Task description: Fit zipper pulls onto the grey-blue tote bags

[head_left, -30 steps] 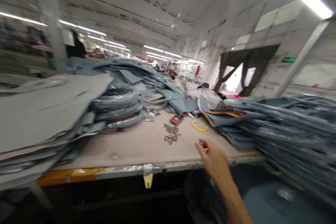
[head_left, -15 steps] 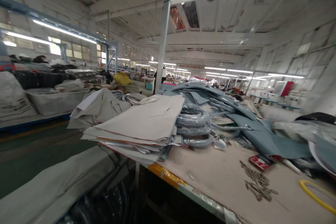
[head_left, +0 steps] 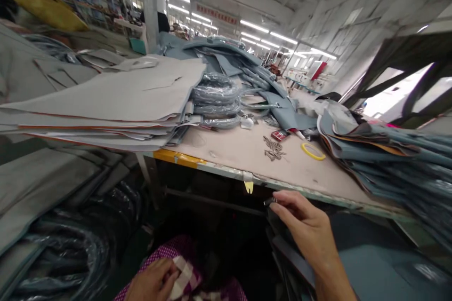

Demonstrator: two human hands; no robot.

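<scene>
My right hand (head_left: 305, 225) is raised in front of the table's near edge, with a small dark metal piece (head_left: 270, 201) pinched between thumb and fingertips. Low in the view, my left hand (head_left: 153, 280) rests curled over the checked cloth (head_left: 185, 275) on my lap; whether its fingers hold anything is hidden. On the table (head_left: 229, 150) lie a small heap of metal pieces (head_left: 273, 148), a yellow ring (head_left: 313, 151) and a red box (head_left: 280, 135). A yellow forked tab (head_left: 249, 186) sticks out from the table's edge.
Stacked pale sheets (head_left: 141, 94) overhang the table's left side, beside plastic-wrapped grey coils (head_left: 217, 96). Blue-grey panels (head_left: 374, 150) are piled at the right. Wrapped coils (head_left: 70, 254) stand low at the left, and more blue-grey material (head_left: 388, 263) lies below the table at right.
The view has turned right and down. Both of my hands have come into view, the right one with a small metal piece. The yellow ring now shows whole.
</scene>
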